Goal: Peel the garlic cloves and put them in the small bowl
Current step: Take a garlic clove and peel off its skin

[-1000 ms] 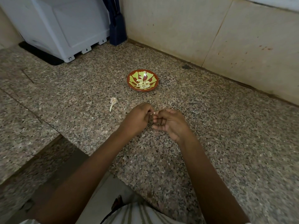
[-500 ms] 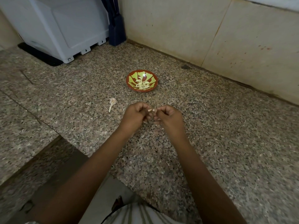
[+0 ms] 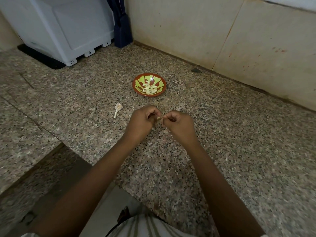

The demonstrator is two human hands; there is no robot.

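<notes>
From the head camera we see both hands meeting low over the counter (image 3: 230,137), and between them sits the garlic clove (image 3: 159,118), a small tan nub mostly hidden by our knuckles. Our left hand (image 3: 142,121) has its fingers curled in and pinches the clove from its side, while our right hand (image 3: 179,124) is curled the same way and nips the clove's other end; which fingertips do the pulling we cannot tell. We judge the clove light and firm but easy to bruise, with a dry, papery skin that tears instead of sliding off, and the bare flesh underneath is likely to be sticky or slick. The best hold is probably a steady pinch across the fat middle with one hand, while the other catches the loose skin at the tip. Straight ahead of the grip, well apart from it, the small bowl (image 3: 136,82) holds a heap of peeled cloves (image 3: 150,89). Off to the left of the grip, near but not touching, lies a dry garlic stalk (image 3: 118,108).
</notes>
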